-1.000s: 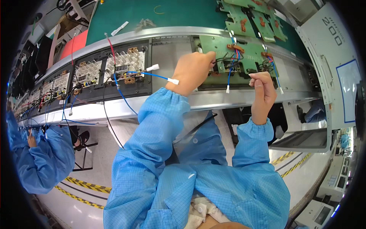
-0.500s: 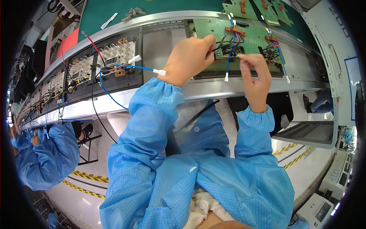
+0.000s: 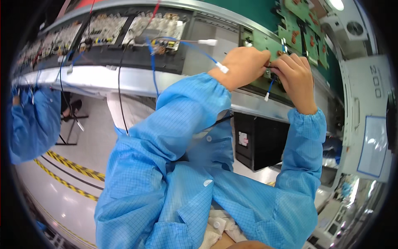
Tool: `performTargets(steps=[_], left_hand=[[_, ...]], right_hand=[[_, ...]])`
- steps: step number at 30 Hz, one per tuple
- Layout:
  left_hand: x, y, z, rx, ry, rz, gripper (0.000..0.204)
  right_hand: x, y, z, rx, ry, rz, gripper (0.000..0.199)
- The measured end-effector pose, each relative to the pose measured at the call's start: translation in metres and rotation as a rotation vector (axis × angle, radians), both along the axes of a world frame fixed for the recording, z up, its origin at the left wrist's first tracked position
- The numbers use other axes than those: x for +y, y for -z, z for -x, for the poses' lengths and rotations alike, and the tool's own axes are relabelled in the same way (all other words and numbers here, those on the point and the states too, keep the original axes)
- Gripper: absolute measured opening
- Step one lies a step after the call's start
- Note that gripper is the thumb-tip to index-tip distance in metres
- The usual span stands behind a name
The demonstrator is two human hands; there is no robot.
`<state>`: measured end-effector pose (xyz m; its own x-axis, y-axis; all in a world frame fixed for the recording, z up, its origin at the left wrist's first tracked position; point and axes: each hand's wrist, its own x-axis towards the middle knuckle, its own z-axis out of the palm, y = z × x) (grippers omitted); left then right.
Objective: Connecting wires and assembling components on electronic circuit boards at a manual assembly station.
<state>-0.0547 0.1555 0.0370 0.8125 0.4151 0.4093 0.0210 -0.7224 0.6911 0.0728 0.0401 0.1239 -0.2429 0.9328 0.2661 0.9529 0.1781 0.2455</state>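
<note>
Over a green circuit board (image 3: pixel 262 40), my left hand (image 3: pixel 243 66) is closed in a pinch, knuckles up. My right hand (image 3: pixel 295 79) meets it from the right, its fingers bent together. A short length of black wire (image 3: pixel 271 67) runs between the fingertips of both hands; its ends are hidden. Below them a blue wire with a white connector (image 3: pixel 266 98) hangs over the board's near edge. Another white connector (image 3: pixel 222 67) on a blue wire lies against my left wrist.
A metal rail (image 3: pixel 89 74) edges the line, with black panels carrying populated boards (image 3: pixel 155 31) and loose wires to the left. Further green boards (image 3: pixel 295 31) lie at the far right. A black box (image 3: pixel 263 143) stands beneath. At the left sits a co-worker in a blue smock (image 3: pixel 35 120).
The view has swung, so the line appears shifted. My right hand has come in to my left hand, and its fingers have closed on the black wire.
</note>
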Motion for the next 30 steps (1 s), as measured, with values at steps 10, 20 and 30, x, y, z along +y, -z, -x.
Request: performTargets(steps=[10, 20, 30], left_hand=[[-0.027, 0.026, 0.065, -0.161, -0.182, -0.011, 0.011], [-0.025, 0.03, 0.087, -0.102, -0.173, -0.132, 0.009], [-0.025, 0.033, 0.088, -0.111, -0.17, -0.143, 0.008]], right_hand=[[0.023, -0.019, -0.006, -0.105, -0.08, 0.272, 0.018], [0.034, -0.03, 0.002, -0.43, -0.229, 0.412, 0.019], [0.046, -0.021, 0.021, -0.57, -0.151, 0.592, 0.01]])
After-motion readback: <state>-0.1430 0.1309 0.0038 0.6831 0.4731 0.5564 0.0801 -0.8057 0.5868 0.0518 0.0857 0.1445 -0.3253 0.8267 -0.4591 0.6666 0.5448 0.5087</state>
